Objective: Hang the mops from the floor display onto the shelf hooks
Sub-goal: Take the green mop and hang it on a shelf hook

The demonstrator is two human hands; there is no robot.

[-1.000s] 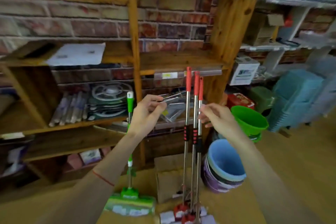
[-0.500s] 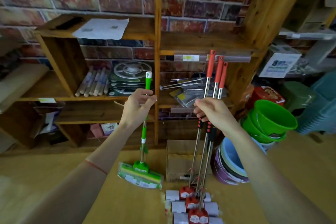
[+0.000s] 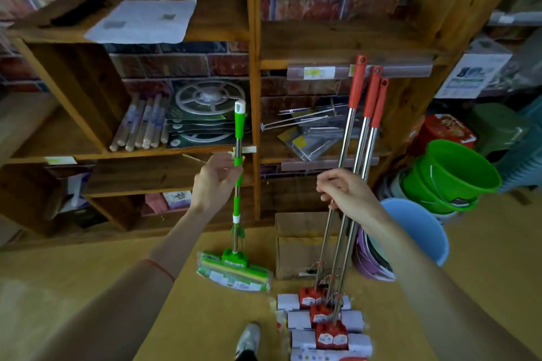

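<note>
Green mop (image 3: 238, 155) in left grip (image 3: 215, 182), red mops (image 3: 356, 155) in right grip (image 3: 346, 193)

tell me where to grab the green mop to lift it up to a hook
Grip the green mop on its bare metal shaft, mid-handle, about where the left hand already touches it, coming from the left side. The pole stands nearly upright with its head on the floor, so a sideways wrap fits. The red-handled mops in the right hand crowd the right side.
</note>
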